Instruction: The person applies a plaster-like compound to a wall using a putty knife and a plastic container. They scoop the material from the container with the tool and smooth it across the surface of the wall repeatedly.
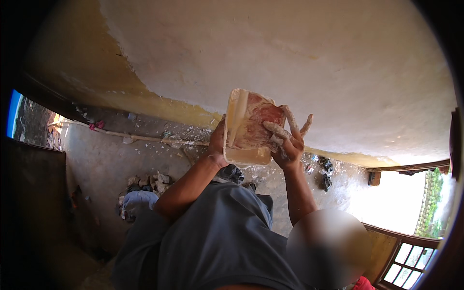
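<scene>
A pale, translucent rectangular plastic tub (249, 155) is held up in front of me, tilted, with whitish paste smeared over it. My left hand (218, 137) grips its left side, the fingers partly hidden behind it. A flat reddish surface (270, 115) coated with paste shows across the tub's upper right; I cannot tell whether it is a separate piece. My right hand (287, 142), caked in the same paste, has its fingers stretched and spread at the right edge of this surface. One finger lies over its front.
Ahead rises a wall (309, 58), coated whitish, with bare yellow at left. A long pole (145, 138) lies on the spattered floor. Crumpled bags and cloth (140, 195) lie at left, dark plastic scraps (326, 174) at right. A bright opening (386, 198) and paned window (408, 263) stand far right.
</scene>
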Motion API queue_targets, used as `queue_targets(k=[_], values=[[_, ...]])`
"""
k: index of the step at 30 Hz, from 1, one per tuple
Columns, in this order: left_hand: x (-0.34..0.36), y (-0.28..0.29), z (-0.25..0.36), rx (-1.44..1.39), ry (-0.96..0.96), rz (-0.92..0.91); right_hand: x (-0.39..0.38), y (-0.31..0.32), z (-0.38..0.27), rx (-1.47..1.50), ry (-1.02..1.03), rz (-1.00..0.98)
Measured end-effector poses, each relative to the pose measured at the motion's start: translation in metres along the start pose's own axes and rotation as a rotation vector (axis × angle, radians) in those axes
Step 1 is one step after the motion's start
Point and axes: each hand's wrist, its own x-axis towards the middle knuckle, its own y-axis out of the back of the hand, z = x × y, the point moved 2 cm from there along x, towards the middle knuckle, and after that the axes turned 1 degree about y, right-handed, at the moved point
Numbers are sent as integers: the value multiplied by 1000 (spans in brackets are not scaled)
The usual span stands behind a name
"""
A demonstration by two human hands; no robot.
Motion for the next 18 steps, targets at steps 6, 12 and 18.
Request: queue_targets(k=[6, 12, 18], values=[[-2, -3, 5, -18, -49, 44, -6, 6, 5, -42, -39, 42], [-6, -5, 8, -50, -32, 17, -24, 7, 12, -26, -53, 63], [-5, -6, 14, -2, -64, 58, -32, -1, 13, -73, -70, 7]])
